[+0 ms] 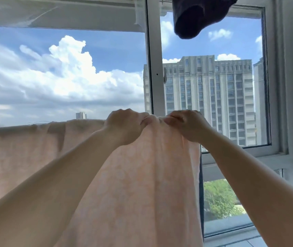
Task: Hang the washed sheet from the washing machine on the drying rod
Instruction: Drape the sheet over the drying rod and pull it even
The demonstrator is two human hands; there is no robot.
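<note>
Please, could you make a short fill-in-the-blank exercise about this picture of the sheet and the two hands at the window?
1. Both hands grip the top edge of the pale ____ sheet.
2. The left hand and the right hand are ____ together, not far apart.
3. A ____ garment hangs above the right hand.

Missing words: pink; close; dark

The sheet (142, 175) is soft, matt peach cloth with a faint paler print, creased where it drapes. The dark garment (195, 16) is dull, matt fabric. The window frame (153, 68) looks smooth, white and slightly glossy; its panes are clear glass.
</note>
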